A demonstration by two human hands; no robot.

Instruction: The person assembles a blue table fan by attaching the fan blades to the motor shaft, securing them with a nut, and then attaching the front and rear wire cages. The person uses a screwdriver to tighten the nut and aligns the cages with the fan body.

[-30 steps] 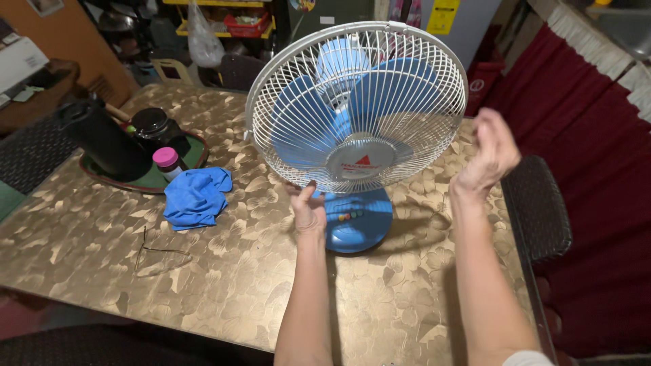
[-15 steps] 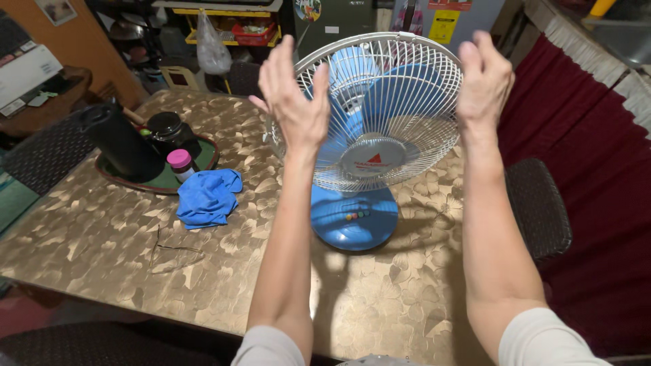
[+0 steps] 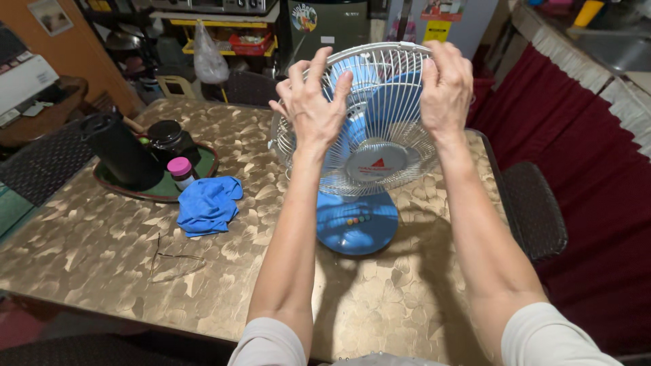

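The white wire guard [image 3: 369, 122] of a blue desk fan [image 3: 359, 156] is being gripped at its upper rim by both bare hands: the left hand [image 3: 312, 108] is being spread across the upper left of the grille with fingers half curled onto the wires, while the right hand [image 3: 446, 85] is being curled over the top right edge. The fan is being kept upright on its round blue base [image 3: 357, 222] near the middle of the gold, leaf-patterned table [image 3: 237, 285], towards its far right side. The guard is being judged light and springy rather than stiff, its thin wires likely to flex and dent under a hard squeeze, so the firmer outer ring is being read as the better place for a hold; the base, by its bulk, is being taken as the heavier end. A crumpled blue cloth [image 3: 209, 205] is lying just left of the base, with a dark tray [image 3: 203, 169] beyond it carrying a black jug [image 3: 122, 152], a dark jar [image 3: 168, 139] and a pink-capped bottle [image 3: 181, 173]. A pair of glasses [image 3: 169, 261] is resting nearer the front edge. Open tabletop is being left in front of the base, while on the right the table edge is running close beside a dark chair [image 3: 536, 210] and a red curtain [image 3: 597, 176]
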